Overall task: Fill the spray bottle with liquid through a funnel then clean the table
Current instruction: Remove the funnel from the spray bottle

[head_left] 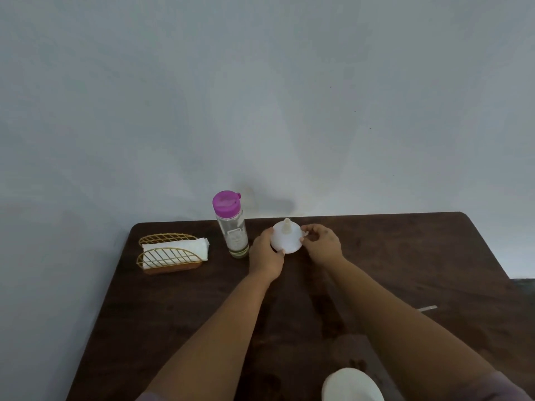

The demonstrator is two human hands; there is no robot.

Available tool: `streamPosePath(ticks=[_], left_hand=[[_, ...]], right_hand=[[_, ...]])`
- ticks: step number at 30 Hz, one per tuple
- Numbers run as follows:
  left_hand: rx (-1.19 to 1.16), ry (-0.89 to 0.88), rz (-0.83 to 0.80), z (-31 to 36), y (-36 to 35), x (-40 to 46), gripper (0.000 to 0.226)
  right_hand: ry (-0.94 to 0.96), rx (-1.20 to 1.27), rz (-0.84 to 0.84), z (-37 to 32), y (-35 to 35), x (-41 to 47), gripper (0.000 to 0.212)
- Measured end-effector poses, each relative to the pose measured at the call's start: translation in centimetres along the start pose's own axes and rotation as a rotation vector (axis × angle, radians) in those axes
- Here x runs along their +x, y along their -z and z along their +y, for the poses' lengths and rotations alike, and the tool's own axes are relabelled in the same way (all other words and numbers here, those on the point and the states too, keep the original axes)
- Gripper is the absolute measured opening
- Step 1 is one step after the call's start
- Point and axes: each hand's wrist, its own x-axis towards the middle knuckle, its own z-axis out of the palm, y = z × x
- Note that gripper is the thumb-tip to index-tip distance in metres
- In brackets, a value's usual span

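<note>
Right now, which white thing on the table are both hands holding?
The white funnel, spout up, beside the purple-capped bottle. The left hand and right hand grip it; the napkins sit untouched in their holder.

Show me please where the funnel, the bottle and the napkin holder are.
funnel [286, 238]: head view, on its white cone.
bottle [233, 231]: head view, on its clear body.
napkin holder [169, 256]: head view, on its front gold grid.

We see a dark brown wooden table [405, 256] with rounded corners against the wall. On it stand a clear bottle with a magenta cap [231, 224] and, near the left edge, a gold wire holder of white napkins [170, 253].
</note>
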Motion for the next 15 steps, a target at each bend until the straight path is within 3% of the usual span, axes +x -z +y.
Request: streamPosePath(ticks=[3,7,12,15], left_hand=[[0.239,-0.037,-0.014,-0.7,-0.2,0.6,0.059],[0.341,-0.076,-0.045,-1.0,-0.5,1.0,0.06],[0.382,-0.095,-0.049,-1.5,-0.7,1.0,0.063],[0.284,-0.071,-0.035,-1.2,-0.4,0.1,0.069]], right_hand=[[-0.008,-0.079,-0.008,0.7,-0.7,0.6,0.023],[0.005,-0.158,-0.024,0.9,-1.1,1.1,0.028],[0.019,-0.187,-0.085,1.2,-1.1,0.7,0.042],[0.033,-0.12,-0.048,1.3,0.0,0.3,0.049]])
